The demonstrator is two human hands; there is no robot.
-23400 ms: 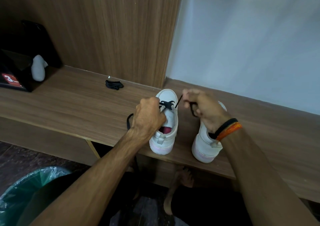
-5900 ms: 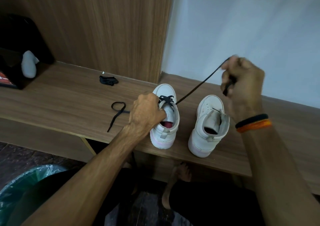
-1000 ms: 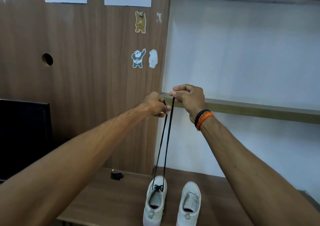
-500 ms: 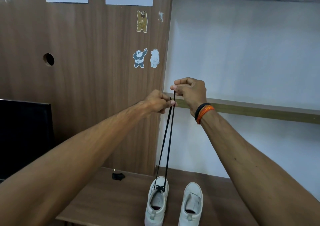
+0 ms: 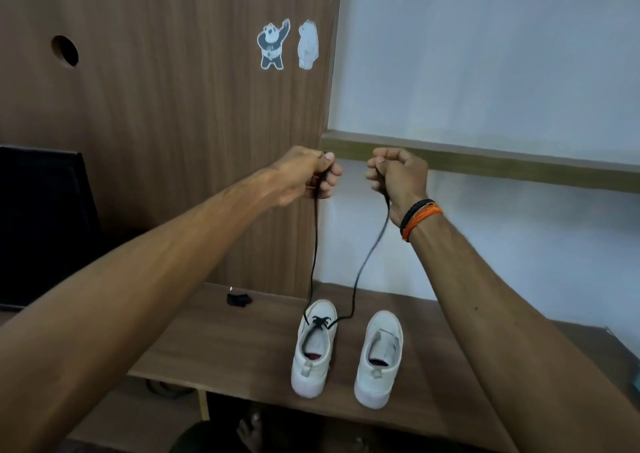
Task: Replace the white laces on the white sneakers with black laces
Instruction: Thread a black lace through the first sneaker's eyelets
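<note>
Left hand (image 5: 304, 178) and right hand (image 5: 398, 175), mid-frame, level, each w/ fingers pinching one end of black lace (image 5: 313, 262). Lace runs down to left sneaker (image 5: 313, 355), lower centre on tabletop (image 5: 242, 348); only toe eyelets threaded. Next eyelets lie straight below; both hands about equally near. Right sneaker (image 5: 381, 359) unlaced.

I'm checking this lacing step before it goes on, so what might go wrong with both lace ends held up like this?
1. The left hand and right hand hold the black lace ends high, so a hard pull may lift or tip the left sneaker, which stands near the shelf edge.
2. The right strand hangs slacker, so the ends might finish uneven.
3. Only the front eyelets are laced, so an end could slip back out.
</note>
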